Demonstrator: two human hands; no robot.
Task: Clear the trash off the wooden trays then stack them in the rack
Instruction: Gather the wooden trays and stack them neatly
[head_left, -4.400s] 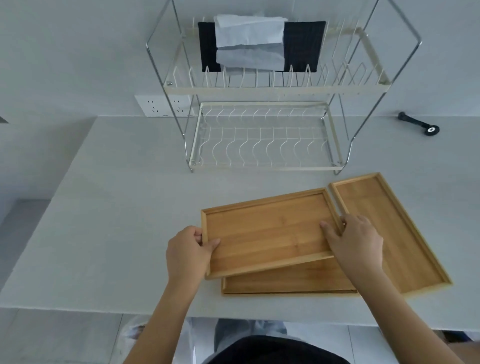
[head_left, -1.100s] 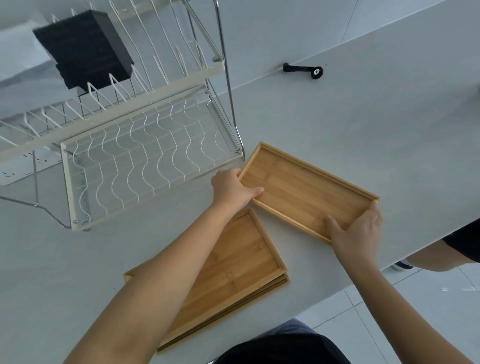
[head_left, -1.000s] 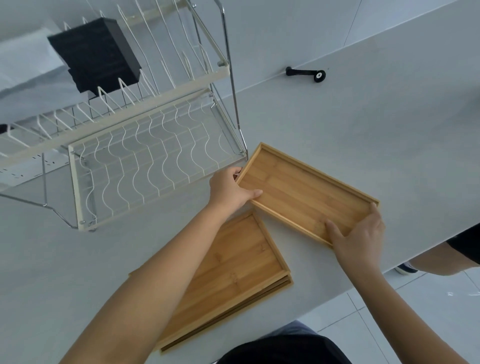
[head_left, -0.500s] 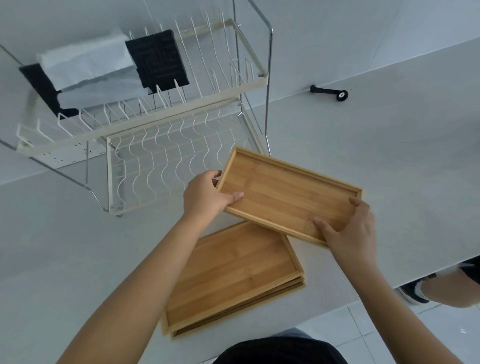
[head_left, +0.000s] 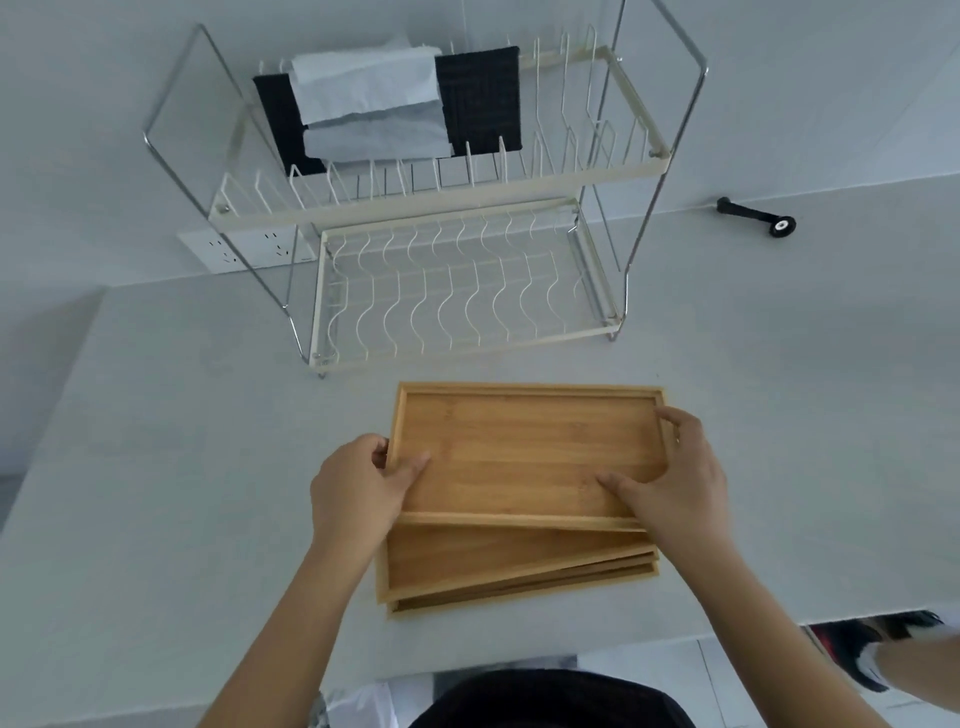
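Both hands, left hand (head_left: 358, 488) and right hand (head_left: 675, 473), gripped the top tray (head_left: 519, 457) by its ends, now moved from beside onto the pile (head_left: 509, 571), perhaps three trays; the rack (head_left: 441, 291) stayed unloaded.

- Top tray (head_left: 524, 457): honey-brown wood, fine straight grain; the trays under it (head_left: 514, 564) match.
- Rack (head_left: 447, 291): cream-white wires, chrome frame.
- On the rack's upper tier: black mat (head_left: 480, 98), faint grid pattern; pale grey-white paper (head_left: 366, 96).
- Table (head_left: 182, 457): plain light grey.
- Right of the rack: black tool (head_left: 756, 218), white-centred wheel.
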